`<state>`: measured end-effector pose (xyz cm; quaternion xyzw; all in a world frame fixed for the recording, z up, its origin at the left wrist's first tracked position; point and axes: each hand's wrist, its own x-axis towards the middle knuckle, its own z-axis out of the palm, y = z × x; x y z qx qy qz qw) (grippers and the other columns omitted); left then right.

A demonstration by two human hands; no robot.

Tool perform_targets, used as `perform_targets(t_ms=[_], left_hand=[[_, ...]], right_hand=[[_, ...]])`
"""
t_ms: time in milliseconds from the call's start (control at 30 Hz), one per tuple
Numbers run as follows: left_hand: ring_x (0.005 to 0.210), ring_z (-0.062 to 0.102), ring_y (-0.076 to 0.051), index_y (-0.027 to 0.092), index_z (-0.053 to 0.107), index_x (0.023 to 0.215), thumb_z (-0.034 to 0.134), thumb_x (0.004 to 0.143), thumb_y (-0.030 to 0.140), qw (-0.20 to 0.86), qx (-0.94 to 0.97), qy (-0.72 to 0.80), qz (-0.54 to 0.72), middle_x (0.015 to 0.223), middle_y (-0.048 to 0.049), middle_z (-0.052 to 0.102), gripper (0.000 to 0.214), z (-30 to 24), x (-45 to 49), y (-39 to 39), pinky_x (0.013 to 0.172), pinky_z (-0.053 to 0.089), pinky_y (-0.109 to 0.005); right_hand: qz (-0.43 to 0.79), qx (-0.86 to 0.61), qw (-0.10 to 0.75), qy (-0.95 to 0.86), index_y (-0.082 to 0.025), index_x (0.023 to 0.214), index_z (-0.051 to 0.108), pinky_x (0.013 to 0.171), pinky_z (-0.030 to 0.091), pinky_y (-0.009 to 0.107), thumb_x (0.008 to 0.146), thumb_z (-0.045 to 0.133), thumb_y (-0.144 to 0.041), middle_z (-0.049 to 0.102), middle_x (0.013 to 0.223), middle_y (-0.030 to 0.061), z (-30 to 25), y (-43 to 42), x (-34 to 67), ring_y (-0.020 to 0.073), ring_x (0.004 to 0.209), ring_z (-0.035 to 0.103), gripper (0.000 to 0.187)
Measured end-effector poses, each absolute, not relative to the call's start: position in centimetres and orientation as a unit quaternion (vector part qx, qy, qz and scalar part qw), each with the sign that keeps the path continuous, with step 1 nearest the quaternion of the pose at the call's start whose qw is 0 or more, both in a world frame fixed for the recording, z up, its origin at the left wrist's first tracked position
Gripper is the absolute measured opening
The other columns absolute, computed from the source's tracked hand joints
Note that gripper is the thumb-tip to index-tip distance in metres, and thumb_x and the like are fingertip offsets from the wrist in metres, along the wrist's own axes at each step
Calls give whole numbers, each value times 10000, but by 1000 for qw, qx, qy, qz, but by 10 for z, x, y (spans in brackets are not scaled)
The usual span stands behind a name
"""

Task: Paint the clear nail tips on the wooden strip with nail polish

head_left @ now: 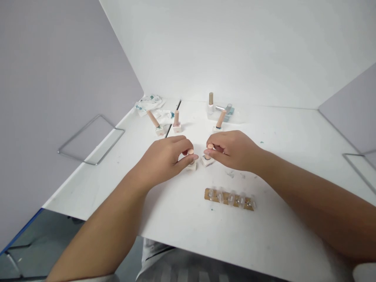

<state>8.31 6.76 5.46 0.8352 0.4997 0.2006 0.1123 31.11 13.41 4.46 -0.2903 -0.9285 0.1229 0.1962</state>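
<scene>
My left hand (pixel 173 154) is closed around the pinkish cap of a nail polish bottle (pixel 192 167), which stands on the white table. Close by on the right, my right hand (pixel 230 150) pinches the cap of a second nail polish bottle (pixel 207 161), its square base slightly turned. Fingers cover part of both caps. In front of my hands lies a brown strip (pixel 229 197) carrying several clear false nail tips in a row.
Behind my hands are more polish bottles: a tilted-capped one (pixel 160 131), an upright one (pixel 176 127) and another (pixel 220 122). A clear tray (pixel 213 116) holds a gold-capped bottle (pixel 210 100). Stained crumpled tissues (pixel 151 102) lie back left. Metal frames (pixel 100 158) edge the table.
</scene>
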Motion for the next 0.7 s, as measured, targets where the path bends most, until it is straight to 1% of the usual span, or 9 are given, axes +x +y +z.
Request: perform_targets(t_ms=[133, 267, 400, 500, 567, 633, 700], left_hand=[[691, 548, -131, 193, 597, 834, 525, 943, 404, 139, 802, 542, 210, 779, 11, 617, 249, 56, 85, 70, 618, 379, -267], [624, 509, -125, 198, 595, 780, 528, 931, 433, 165, 772, 574, 216, 683, 27, 582, 288, 57, 88, 73, 574, 361, -266], [584, 478, -117, 204, 607, 776, 521, 932, 436, 189, 764, 581, 204, 650, 34, 562, 293, 58, 89, 71, 544, 345, -258], [594, 469, -118, 200, 608, 769, 526, 926, 422, 186, 756, 587, 224, 656, 27, 575, 284, 58, 88, 70, 546, 340, -252], [563, 428, -110, 194, 599, 750, 524, 926, 430, 194, 740, 597, 240, 643, 24, 580, 304, 58, 88, 70, 523, 317, -242], [525, 375, -96, 189, 588, 737, 519, 929, 444, 221, 719, 607, 255, 640, 24, 593, 327, 58, 87, 71, 494, 292, -229], [498, 331, -86, 186, 576, 727, 521, 928, 456, 254, 698, 613, 271, 610, 32, 574, 341, 58, 86, 72, 467, 265, -216]], right_hand=[[150, -337, 189, -910, -179, 755, 569, 567, 271, 255, 918, 514, -358, 530, 595, -24, 47, 134, 309, 107, 556, 442, 248], [177, -392, 178, -885, -188, 720, 548, 564, 272, 258, 914, 518, -366, 500, 554, -36, 50, 134, 306, 110, 539, 435, 265], [184, -390, 173, -885, -189, 713, 536, 564, 273, 260, 911, 521, -364, 509, 556, -36, 50, 133, 306, 110, 542, 441, 265], [184, -383, 198, -884, -189, 707, 530, 555, 279, 261, 907, 527, -361, 503, 559, -36, 50, 133, 308, 108, 542, 436, 264], [195, -391, 220, -872, -191, 689, 518, 540, 286, 259, 902, 531, -362, 487, 556, -39, 49, 133, 309, 104, 535, 424, 273], [225, -409, 241, -851, -194, 673, 508, 518, 288, 254, 897, 537, -370, 466, 543, -46, 48, 135, 311, 97, 514, 398, 287], [270, -434, 262, -818, -195, 662, 493, 490, 278, 247, 895, 541, -385, 429, 523, -58, 45, 136, 313, 85, 484, 356, 304]])
